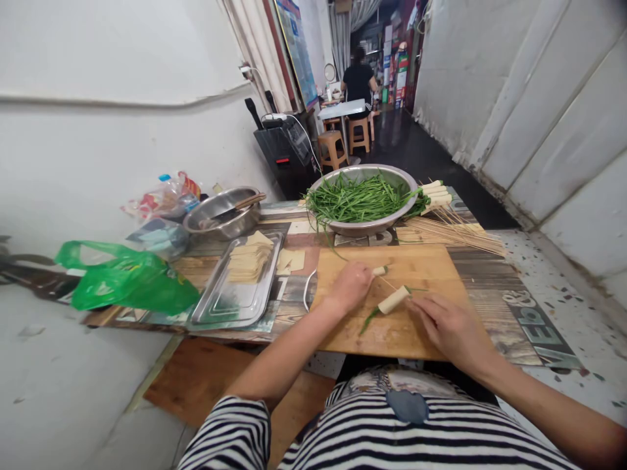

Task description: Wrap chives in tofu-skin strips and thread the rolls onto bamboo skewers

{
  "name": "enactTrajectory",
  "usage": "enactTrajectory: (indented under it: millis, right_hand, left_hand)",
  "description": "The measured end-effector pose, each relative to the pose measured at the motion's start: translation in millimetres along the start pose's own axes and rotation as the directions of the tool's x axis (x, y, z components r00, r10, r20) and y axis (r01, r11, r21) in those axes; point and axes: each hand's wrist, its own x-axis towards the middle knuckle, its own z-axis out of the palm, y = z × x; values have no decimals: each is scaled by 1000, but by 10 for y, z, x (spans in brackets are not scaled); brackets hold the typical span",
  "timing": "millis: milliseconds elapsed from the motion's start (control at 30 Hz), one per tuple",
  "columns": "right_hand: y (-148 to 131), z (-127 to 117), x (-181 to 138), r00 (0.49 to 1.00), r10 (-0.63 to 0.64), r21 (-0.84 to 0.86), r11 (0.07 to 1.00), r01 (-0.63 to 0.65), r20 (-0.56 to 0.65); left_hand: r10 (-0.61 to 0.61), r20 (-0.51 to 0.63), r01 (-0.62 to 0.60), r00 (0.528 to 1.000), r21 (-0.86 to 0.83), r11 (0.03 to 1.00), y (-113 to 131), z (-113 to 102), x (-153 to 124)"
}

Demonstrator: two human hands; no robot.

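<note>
My left hand (350,285) is closed in a pinch on a small tofu-skin roll (379,270) threaded on a thin bamboo skewer over the wooden cutting board (416,326). My right hand (448,326) rests on the board with its fingertips pinched at the end of a second pale roll (394,299), which has green chive stalks sticking out of it toward me. The skewer runs between the two rolls.
A steel basin of green chives (362,196) stands behind the board, with finished skewers (435,192) and loose bamboo sticks (455,232) to its right. A steel tray of tofu-skin sheets (247,261), a steel bowl (223,212) and a green plastic bag (127,281) lie left. A person sits far back.
</note>
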Motion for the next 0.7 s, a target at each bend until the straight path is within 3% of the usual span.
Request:
enactTrajectory:
  millis: [167,700]
  right_hand:
    - [107,154,-73,993,-23,-233,971,49,115]
    - [104,175,-6,983,54,-276,961,-4,173]
  left_hand:
    - [-74,35,72,997,33,997,110,-57,7]
    - [-80,31,79,996,10,997,97,-82,19]
